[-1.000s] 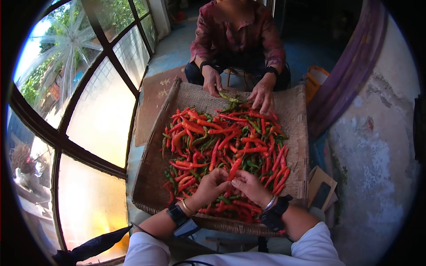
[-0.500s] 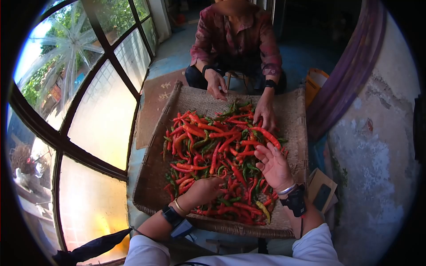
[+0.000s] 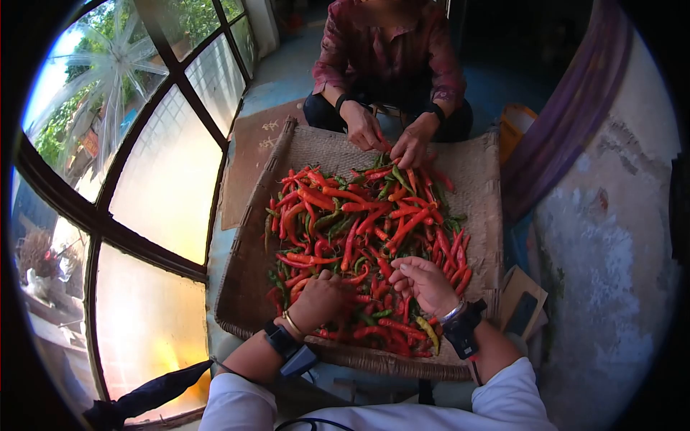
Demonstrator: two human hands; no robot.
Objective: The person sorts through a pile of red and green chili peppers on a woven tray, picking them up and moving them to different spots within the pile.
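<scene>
A large woven basket tray [image 3: 248, 269] holds a heap of red chili peppers [image 3: 352, 248] mixed with green ones. My left hand [image 3: 322, 300] is curled, knuckles up, low over the near left part of the heap; its fingertips are hidden. My right hand [image 3: 428, 287] hovers over the near right part, thumb and fingers drawn together in a pinch. Whatever either hand grips is too small or covered to make out. Just left of my right wrist lies a yellow-green pepper [image 3: 427, 332].
Across the tray sits a person [image 3: 388, 57], both hands together around a red pepper [image 3: 385, 146]. Framed windows [image 3: 165, 165] line the left. On the right are a rough wall [image 3: 604, 266], a purple curtain [image 3: 557, 151] and a cardboard piece [image 3: 512, 293] bearing a dark phone-like object [image 3: 525, 305].
My right hand has gone from spread fingers to a pinch, lower and nearer to me. My left hand moved slightly up. The other person's hands came together at the far edge of the heap.
</scene>
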